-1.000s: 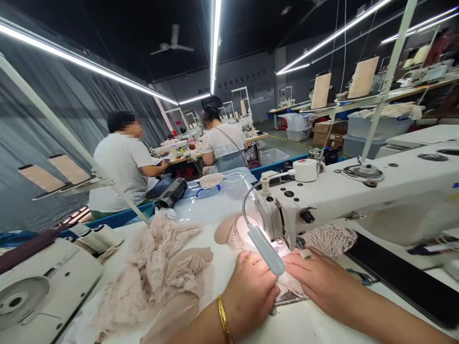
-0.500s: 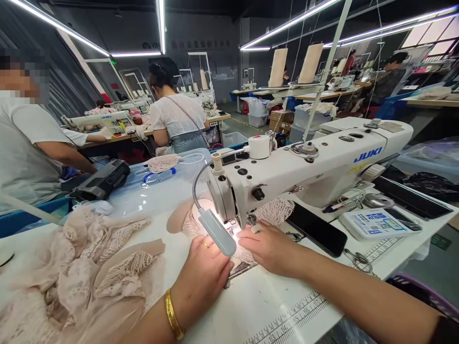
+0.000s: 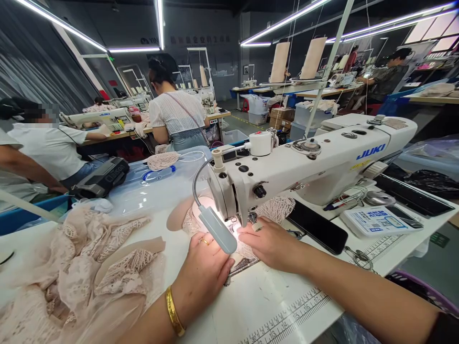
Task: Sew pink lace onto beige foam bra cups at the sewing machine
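Observation:
A white JUKI sewing machine (image 3: 308, 165) stands on the white table (image 3: 272, 306). A piece of beige lace fabric (image 3: 276, 208) lies under its needle, lit by a small gooseneck lamp (image 3: 217, 229). My left hand (image 3: 204, 272), with a ring and a gold bangle, lies flat on the fabric left of the needle, fingers pressed down. My right hand (image 3: 270, 243) rests flat on the fabric right of the needle, its fingertips close to the presser foot. The fabric between the two hands is partly hidden by the lamp.
A heap of beige lace pieces (image 3: 82, 272) lies at the left. A black phone (image 3: 317, 231), a control panel (image 3: 373, 222) and scissors (image 3: 358, 258) sit at the right. Other people sew at tables behind, one in a striped top (image 3: 177, 117).
The camera swung right and down over the second, bringing the whole machine into view. Both hands stay flat on the lace at the needle, hardly shifted.

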`<state>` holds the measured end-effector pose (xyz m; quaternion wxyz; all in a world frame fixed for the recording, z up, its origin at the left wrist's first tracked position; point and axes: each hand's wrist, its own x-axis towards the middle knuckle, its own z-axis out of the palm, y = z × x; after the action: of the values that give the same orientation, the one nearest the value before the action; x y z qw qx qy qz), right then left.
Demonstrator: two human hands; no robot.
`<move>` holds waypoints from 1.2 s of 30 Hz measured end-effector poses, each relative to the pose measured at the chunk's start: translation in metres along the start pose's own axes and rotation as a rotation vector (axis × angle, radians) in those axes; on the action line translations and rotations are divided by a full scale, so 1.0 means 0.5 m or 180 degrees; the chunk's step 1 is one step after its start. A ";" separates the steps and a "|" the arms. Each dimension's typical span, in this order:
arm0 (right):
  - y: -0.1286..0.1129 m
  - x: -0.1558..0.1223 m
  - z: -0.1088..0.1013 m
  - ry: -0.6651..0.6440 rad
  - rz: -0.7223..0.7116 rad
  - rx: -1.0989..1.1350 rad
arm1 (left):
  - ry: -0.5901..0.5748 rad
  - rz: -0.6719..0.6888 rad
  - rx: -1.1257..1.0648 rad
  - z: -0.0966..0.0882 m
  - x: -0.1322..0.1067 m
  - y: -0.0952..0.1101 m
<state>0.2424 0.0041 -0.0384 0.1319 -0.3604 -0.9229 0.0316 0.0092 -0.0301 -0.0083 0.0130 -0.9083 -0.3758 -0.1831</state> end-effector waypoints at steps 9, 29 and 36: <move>-0.011 -0.008 -0.006 0.0003 -0.0262 0.0084 | -0.0028 0.0089 -0.0054 0.001 -0.005 0.011; 0.004 0.005 0.000 0.0048 0.0004 0.0028 | -0.0121 -0.0077 0.0223 0.009 0.003 -0.002; -0.010 -0.004 -0.003 0.0087 -0.0159 0.0128 | -0.0042 -0.0086 0.0174 0.008 0.004 -0.004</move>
<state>0.2410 -0.0011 -0.0368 0.1526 -0.3349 -0.9289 0.0419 0.0106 -0.0265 -0.0115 0.0328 -0.9036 -0.3930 -0.1670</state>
